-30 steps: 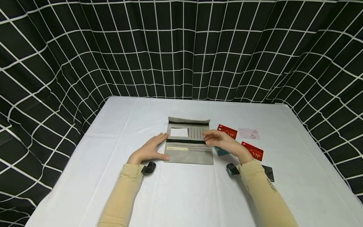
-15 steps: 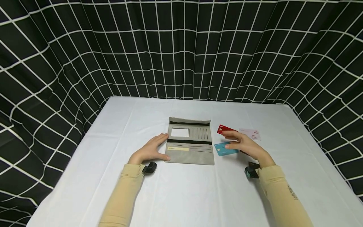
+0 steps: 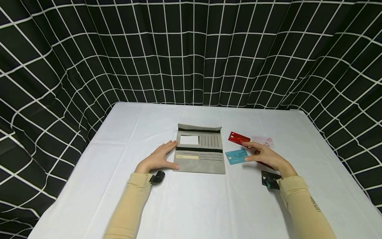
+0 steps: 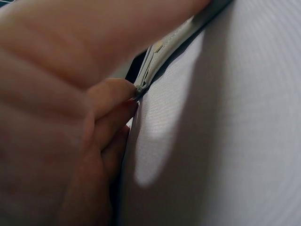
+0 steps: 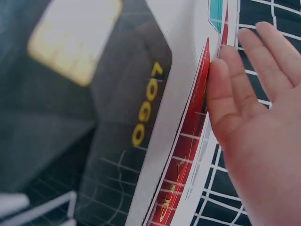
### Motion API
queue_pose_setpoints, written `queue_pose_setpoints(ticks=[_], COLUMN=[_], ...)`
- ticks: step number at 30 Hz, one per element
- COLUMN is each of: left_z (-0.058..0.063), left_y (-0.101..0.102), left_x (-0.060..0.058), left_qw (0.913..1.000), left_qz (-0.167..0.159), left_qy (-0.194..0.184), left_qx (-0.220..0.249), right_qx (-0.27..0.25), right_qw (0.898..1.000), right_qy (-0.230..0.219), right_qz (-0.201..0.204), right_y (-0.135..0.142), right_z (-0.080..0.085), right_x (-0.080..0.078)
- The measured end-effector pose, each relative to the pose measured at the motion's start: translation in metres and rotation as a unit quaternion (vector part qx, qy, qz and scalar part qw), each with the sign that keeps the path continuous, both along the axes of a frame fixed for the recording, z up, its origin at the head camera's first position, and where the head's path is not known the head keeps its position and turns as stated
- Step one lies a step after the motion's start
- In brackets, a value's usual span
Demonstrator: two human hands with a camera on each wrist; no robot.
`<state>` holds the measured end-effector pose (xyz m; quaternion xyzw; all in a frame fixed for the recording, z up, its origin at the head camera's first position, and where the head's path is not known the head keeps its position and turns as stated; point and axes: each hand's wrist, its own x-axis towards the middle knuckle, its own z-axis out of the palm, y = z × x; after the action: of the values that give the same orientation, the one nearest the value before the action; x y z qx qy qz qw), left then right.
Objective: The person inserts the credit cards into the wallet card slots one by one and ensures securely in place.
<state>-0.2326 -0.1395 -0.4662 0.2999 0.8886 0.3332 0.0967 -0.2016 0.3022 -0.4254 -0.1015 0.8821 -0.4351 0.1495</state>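
Note:
A grey wallet (image 3: 209, 166) lies unfolded on the table, with a white card (image 3: 189, 140) in its upper window and a cream strip (image 3: 187, 157) in a lower slot. My left hand (image 3: 157, 158) rests at the wallet's left edge, thumb and fingers spread. To the right, my right hand (image 3: 268, 156) hovers low over a red VIP card (image 5: 188, 136), largely hidden in the head view. Its thumb tip is by the right edge of a blue VIP card (image 3: 235, 157). In the right wrist view, the fingers look extended and hold nothing.
Another red card (image 3: 238, 137) lies beyond the blue one, near a pale pink card (image 3: 266, 141). A black card (image 3: 266, 177) is partly covered by the right wrist camera. Black gridded cloth (image 3: 191, 66) surrounds the white table (image 3: 191, 205).
My right hand has drawn away from the wallet's right side toward the cards at right, uncovering the blue card. My left hand stays at the wallet's edge.

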Motion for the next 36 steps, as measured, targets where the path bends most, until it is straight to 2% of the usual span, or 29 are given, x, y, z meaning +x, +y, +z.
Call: queue_pose_setpoints(ticks=[7, 23, 36], left_z=[0.0, -0.002, -0.004], left_y=[0.001, 0.0, 0.0], left_x=[0.0, -0.001, -0.002], left_qw=[1.0, 1.0, 1.0], left_qz=[0.001, 0.002, -0.001], left_qy=[-0.006, 0.0, 0.004], left_qx=[0.003, 0.001, -0.002], right_qx=[0.005, 0.04, 0.055], right_qw=[1.0, 0.999, 0.998], right_qy=[-0.015, 0.026, 0.017], right_qz=[0.001, 0.018, -0.023], right_y=[0.004, -0.002, -0.003], right_z=[-0.005, -0.012, -0.015], right_x=[-0.002, -0.003, -0.006])
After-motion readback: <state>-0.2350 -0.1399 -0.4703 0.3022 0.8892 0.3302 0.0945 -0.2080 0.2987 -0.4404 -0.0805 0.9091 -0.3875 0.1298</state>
